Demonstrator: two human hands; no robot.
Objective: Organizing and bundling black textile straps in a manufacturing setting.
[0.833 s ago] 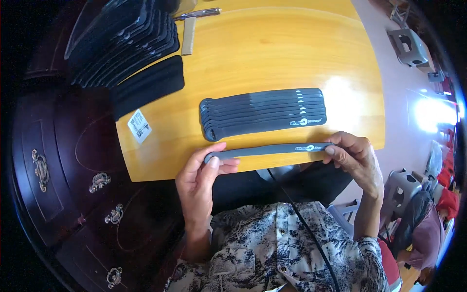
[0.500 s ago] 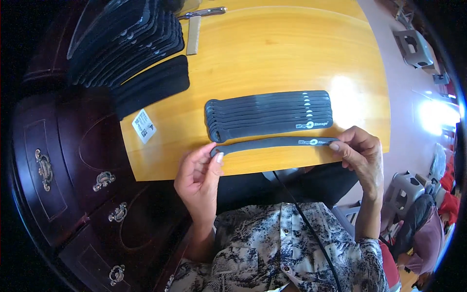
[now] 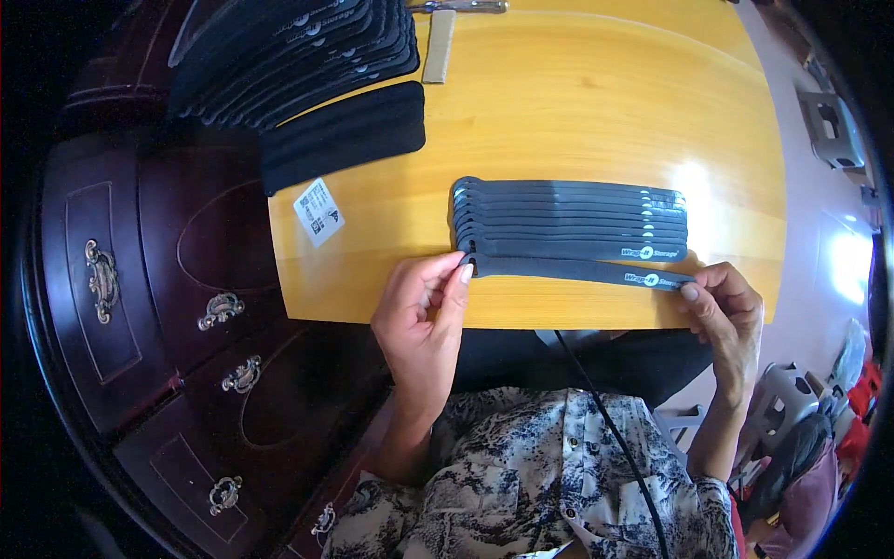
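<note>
A single dark grey hook-and-loop strap [image 3: 568, 269] with white printing is stretched between my two hands near the table's front edge. My left hand [image 3: 421, 312] pinches its rounded, slotted left end between thumb and fingers. At the other end, my right hand [image 3: 729, 309] grips the tip by the printing. Just beyond lies a row of overlapping matching straps [image 3: 559, 216], fanned so that each edge shows. The held strap runs along the nearest one, its left end close against that row's slotted end; whether they touch, I cannot tell.
Several layered black straps [image 3: 317, 61] lie at the far left, with a smaller black group [image 3: 349, 135] nearer. A white label [image 3: 318, 212] sits by the yellow table's [image 3: 596, 112] left edge. Beyond are a tan strip [image 3: 440, 47] and a metal-ended tool [image 3: 475, 6]. Dark drawers [image 3: 74, 373] flank the left.
The held strap has straightened and come closer to the row, its slotted end now by the row's end. Both hands keep their grip. The whole view has shifted, moving the table rightward in the picture.
</note>
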